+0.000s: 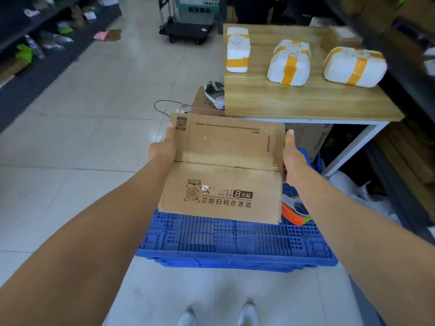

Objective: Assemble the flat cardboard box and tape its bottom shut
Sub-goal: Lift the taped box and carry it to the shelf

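Note:
A flat brown cardboard box (223,168) with black print and QR codes hangs in front of me above a blue plastic crate (235,241). My left hand (163,147) grips its left edge, thumb on top near the far corner. My right hand (293,156) holds the right edge, thumb along the side, fingers hidden behind the cardboard. An orange tape dispenser (294,211) with a roll of tape lies on the crate just right of the box.
A wooden table (306,100) at the right carries three white foam parcels (289,63) bound with orange tape. A handheld device (215,94) sits on a carton beside it. A black trolley (186,31) stands farther back, and dark shelves (35,43) line the left.

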